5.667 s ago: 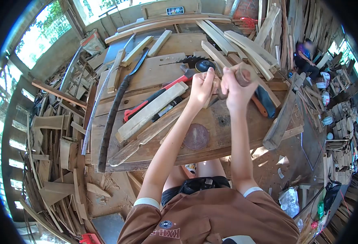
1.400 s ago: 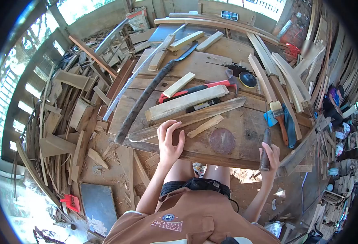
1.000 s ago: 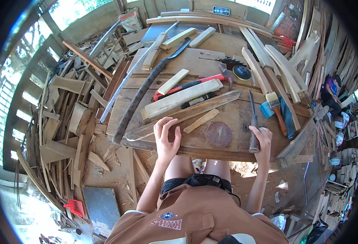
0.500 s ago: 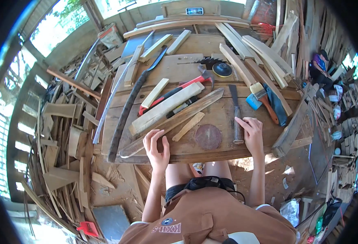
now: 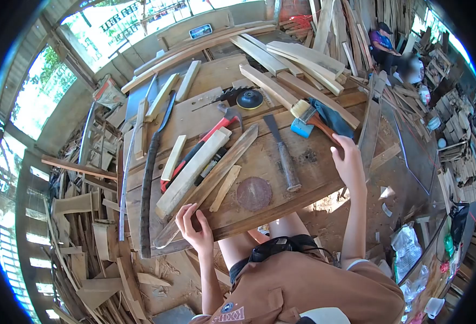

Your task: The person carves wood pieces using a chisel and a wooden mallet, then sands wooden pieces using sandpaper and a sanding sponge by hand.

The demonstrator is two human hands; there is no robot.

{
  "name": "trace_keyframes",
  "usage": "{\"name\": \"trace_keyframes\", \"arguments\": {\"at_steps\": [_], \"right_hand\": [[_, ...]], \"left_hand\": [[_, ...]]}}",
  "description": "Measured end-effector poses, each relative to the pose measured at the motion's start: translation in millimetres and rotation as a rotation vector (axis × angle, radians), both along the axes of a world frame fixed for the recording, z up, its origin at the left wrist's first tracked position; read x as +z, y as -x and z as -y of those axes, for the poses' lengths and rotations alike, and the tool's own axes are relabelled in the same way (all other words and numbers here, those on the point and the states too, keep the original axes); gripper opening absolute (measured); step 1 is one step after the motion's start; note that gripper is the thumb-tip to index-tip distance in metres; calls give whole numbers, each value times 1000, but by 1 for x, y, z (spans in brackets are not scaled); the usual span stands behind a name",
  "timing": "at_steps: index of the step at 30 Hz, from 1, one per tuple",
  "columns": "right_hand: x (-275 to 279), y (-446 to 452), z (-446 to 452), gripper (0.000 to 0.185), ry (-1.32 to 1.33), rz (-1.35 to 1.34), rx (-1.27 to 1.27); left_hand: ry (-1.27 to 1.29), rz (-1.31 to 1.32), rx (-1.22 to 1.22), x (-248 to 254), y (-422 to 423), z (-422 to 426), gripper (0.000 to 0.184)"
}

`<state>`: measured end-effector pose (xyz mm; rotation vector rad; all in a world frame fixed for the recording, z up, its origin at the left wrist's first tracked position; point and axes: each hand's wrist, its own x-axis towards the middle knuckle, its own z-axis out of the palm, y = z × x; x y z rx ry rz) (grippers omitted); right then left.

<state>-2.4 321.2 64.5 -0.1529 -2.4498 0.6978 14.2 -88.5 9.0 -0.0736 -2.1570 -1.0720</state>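
Note:
My right hand [image 5: 351, 166] has its thumb and fingers closed on the handle end of a paintbrush [image 5: 316, 120]. The bristles of this brush point away to the left, over a blue block [image 5: 301, 128] and beside a dark blue cloth-like item [image 5: 331, 116]. Loosely curled, with thumb and fingers apart, my left hand [image 5: 194, 225] rests at the table's front edge near a long pointed wooden strip [image 5: 216, 174]. Between the hands lie a round reddish-brown disc [image 5: 254, 194], a short wood sliver [image 5: 225, 188] and a chisel-like flat-bladed tool [image 5: 284, 154].
The wooden table [image 5: 270, 216] carries a red-handled hammer [image 5: 211, 135], a pale wood block [image 5: 193, 171], a long dark-handled blade [image 5: 154, 162], a black round pad [image 5: 250, 99] and several planks. A phone [image 5: 200, 31] stands at the back. Another person [image 5: 382, 47] sits at the right.
My right hand has moved from the chisel-like tool to the paintbrush handle and closed on it. My left hand stays at the table edge. The camera view has turned.

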Motion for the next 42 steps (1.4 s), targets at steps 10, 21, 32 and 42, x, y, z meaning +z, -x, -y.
{"name": "trace_keyframes", "arguments": {"at_steps": [10, 21, 32, 42], "right_hand": [[-31, 62, -5, 62, -168, 416, -153], [-3, 53, -28, 46, -62, 94, -113], [-8, 67, 6, 54, -312, 23, -107], [-42, 127, 60, 37, -262, 254, -47]], "left_hand": [[-44, -11, 45, 3, -1, -1, 17], [-28, 17, 16, 5, -2, 0, 18], [7, -14, 31, 7, -1, 0, 15], [-10, -14, 34, 5, -2, 0, 15]]}}
